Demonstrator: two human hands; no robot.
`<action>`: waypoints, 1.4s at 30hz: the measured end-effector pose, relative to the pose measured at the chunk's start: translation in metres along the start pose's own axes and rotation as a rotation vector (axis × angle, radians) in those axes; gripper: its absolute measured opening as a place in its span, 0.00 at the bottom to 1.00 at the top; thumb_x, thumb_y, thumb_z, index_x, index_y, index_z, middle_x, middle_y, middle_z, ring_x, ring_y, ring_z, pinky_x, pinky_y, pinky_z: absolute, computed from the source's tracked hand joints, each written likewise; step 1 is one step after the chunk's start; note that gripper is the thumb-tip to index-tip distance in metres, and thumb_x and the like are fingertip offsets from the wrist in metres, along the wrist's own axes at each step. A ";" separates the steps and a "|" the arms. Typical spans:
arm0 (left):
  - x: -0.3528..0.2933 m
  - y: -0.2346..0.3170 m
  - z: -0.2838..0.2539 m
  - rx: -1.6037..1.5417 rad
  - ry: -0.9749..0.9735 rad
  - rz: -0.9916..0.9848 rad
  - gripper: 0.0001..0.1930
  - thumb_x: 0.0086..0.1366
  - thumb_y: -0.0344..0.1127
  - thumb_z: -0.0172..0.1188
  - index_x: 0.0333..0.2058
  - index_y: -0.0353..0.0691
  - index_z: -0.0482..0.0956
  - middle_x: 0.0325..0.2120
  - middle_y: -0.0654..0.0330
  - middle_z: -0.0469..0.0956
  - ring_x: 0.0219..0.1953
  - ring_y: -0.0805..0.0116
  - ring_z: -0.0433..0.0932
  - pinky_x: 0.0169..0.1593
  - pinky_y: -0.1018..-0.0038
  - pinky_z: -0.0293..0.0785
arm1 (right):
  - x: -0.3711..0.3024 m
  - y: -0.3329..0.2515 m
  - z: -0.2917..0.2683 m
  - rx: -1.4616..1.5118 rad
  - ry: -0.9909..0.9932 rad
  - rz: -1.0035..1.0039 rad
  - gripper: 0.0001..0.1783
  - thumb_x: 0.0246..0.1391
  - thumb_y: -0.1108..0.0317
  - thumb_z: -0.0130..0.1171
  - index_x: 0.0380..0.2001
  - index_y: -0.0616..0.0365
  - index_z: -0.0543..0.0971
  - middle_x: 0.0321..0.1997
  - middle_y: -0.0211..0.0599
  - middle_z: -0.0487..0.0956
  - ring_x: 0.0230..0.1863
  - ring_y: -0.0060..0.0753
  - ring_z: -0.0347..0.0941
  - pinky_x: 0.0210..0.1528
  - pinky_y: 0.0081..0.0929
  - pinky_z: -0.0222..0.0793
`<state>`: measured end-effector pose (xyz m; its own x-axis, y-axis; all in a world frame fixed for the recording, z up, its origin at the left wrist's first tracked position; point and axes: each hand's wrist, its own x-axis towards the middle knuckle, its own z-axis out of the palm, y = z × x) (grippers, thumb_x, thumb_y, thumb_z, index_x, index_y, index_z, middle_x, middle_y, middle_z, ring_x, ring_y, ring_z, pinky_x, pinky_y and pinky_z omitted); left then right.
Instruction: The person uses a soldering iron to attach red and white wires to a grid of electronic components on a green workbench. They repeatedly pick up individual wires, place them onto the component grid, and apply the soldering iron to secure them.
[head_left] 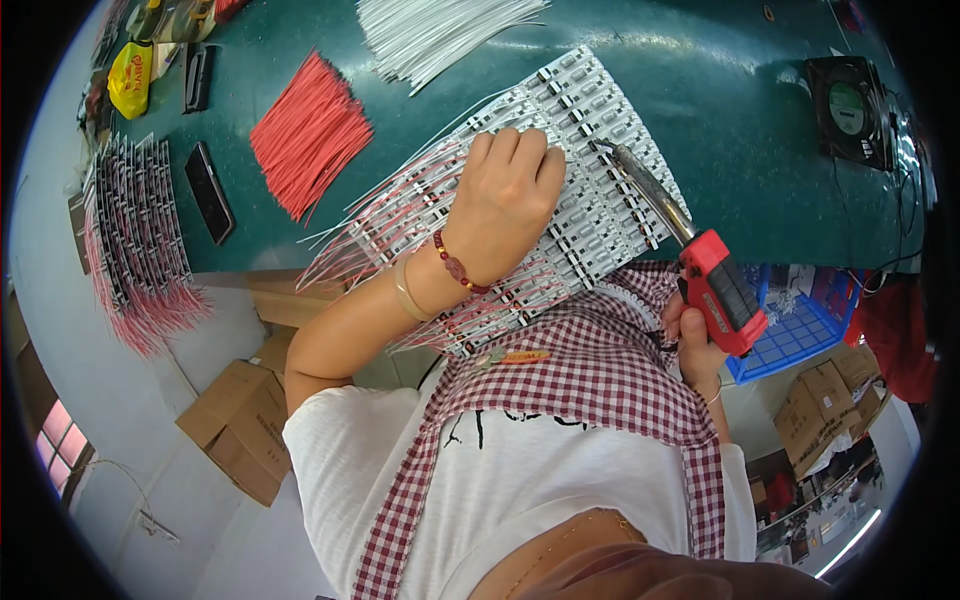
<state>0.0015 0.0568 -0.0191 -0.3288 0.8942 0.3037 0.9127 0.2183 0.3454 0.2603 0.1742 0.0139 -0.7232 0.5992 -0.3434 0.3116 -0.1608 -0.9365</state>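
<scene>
Over at the far left, there's a yellow bag (129, 80) near the back of the green table (235, 95), and nearer the front edge a batch of wired boards (140, 220), red wire tails spilling over the side. Just right of those lies a dark phone (209, 193), face up, and down below the tabletop sits a cardboard box (240, 430).

Moving across: a thick sheaf of red wires (312, 135), fanned a little, and behind it to the right a spread of white wires (440, 35).

Now the middle, and here's the action! The left hand (505, 200), beaded bracelet at the wrist, is down on the big circuit-board panel (615, 220), fingers bent and close together, back of the hand up. The fingertips are tucked out of sight, so I can't tell whether they're pinching a wire. The panel lies aslant on the table, its lower corner out past the front edge against the checked apron (590, 365), red and white leads streaming off its left side.

On to the right hand (695, 345), closed round the red-and-black handle of a soldering iron (705, 257). The iron slants up and leftward, tip over the panel, just beside the left hand; whether it touches, I can't say.

Beyond, a blue basket (745, 368) sits below table level, and a black boxy device (850, 110) stands at the far right.
</scene>
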 end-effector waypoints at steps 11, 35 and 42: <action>-0.004 0.000 -0.003 -0.062 0.070 0.034 0.14 0.49 0.25 0.58 0.37 0.36 0.80 0.26 0.60 0.69 0.30 0.63 0.70 0.35 0.68 0.64 | -0.009 0.020 -0.004 -0.099 0.017 -0.013 0.27 0.60 0.52 0.58 0.50 0.66 0.70 0.24 0.32 0.72 0.22 0.20 0.64 0.25 0.20 0.60; -0.006 0.004 0.004 -0.017 -0.004 0.011 0.12 0.50 0.24 0.57 0.37 0.36 0.79 0.26 0.59 0.67 0.31 0.63 0.69 0.36 0.68 0.64 | -0.015 0.028 -0.020 -0.013 -0.067 0.031 0.11 0.58 0.70 0.60 0.42 0.64 0.78 0.36 0.33 0.79 0.37 0.26 0.74 0.40 0.28 0.71; -0.006 0.003 0.005 -0.022 0.007 0.016 0.13 0.51 0.24 0.57 0.37 0.35 0.78 0.27 0.59 0.68 0.31 0.62 0.69 0.37 0.68 0.65 | -0.012 0.042 -0.015 -0.246 -0.052 0.001 0.10 0.58 0.71 0.60 0.42 0.62 0.79 0.37 0.34 0.81 0.37 0.27 0.76 0.40 0.28 0.72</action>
<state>0.0076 0.0541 -0.0243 -0.3160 0.8948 0.3155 0.9125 0.1955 0.3594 0.2913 0.1720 -0.0203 -0.7511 0.5574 -0.3538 0.4489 0.0383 -0.8928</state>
